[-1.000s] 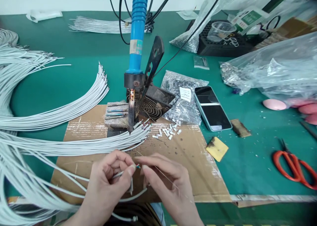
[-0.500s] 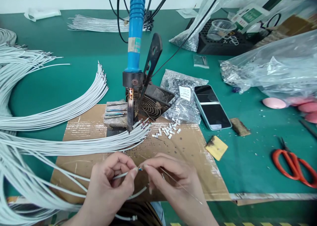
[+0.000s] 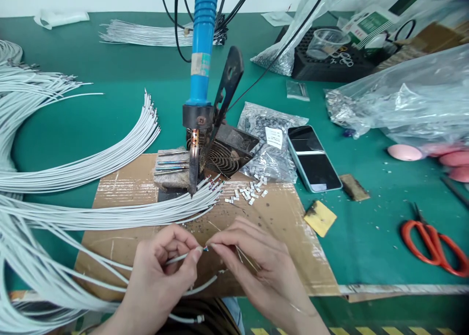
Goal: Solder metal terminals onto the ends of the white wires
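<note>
My left hand (image 3: 164, 269) is closed, pinching a white cable (image 3: 178, 258) near its stripped end, where small coloured cores (image 3: 205, 249) stick out. Just right of those cores, my right hand (image 3: 256, 266) has its thumb and forefinger pressed together. A thin, pale wire, which looks like solder wire (image 3: 249, 260), runs through that hand. Whether the right fingertips also touch the cores is too small to tell. Beneath the hands lies another loose cable end (image 3: 205, 287). Above them, a blue-handled soldering iron (image 3: 193, 171) points down over a bundle of white cables (image 3: 146, 216).
Small white connectors (image 3: 249, 194) are scattered on the cardboard (image 3: 289, 247). A phone (image 3: 314, 160), a yellow sponge (image 3: 320, 218) and red-handled scissors (image 3: 434, 242) lie to the right. Behind stands a dark metal iron stand (image 3: 234, 144). More cable bundles (image 3: 91, 166) spread across the left.
My right hand has shifted slightly right, and its fingertips have drawn a little away from the cable end. My left hand still pinches the cable, nearly unmoved.
</note>
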`<state>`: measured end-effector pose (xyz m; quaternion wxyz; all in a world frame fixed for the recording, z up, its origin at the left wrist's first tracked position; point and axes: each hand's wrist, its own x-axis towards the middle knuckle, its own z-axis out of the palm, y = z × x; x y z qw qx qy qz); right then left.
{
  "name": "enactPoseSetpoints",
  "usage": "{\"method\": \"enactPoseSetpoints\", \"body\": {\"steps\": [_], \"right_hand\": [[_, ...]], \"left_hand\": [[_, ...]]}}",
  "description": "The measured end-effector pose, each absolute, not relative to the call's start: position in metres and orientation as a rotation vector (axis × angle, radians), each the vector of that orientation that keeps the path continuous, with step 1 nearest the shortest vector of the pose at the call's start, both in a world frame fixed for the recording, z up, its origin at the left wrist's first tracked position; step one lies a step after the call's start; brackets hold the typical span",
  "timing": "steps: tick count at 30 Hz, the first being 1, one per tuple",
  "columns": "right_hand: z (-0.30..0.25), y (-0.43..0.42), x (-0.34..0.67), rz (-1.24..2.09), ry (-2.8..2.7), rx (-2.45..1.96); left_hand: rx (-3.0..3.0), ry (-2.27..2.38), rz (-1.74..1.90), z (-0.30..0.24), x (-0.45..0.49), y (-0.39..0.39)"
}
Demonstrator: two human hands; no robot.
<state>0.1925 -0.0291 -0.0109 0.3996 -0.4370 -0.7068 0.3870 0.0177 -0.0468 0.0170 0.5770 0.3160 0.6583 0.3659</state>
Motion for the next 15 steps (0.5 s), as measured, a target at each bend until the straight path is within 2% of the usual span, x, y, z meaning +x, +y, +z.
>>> {"method": "enactPoseSetpoints", "body": {"steps": [5,9,15], "right_hand": [[-0.01,-0.028,0.199,1.013,-1.703,-1.211],[-0.013,-0.025,0.191,1.151,-1.827,-1.089],[-0.02,-0.026,0.184,0.755,-2.077,-0.912]], "left_hand": [[0.711,1.525,0.857,0.017,0.017,-0.045],[0.724,1.508,0.839,0.017,0.017,-0.045],[0.7,1.48,0.826,0.016,0.019,-0.045]]}}
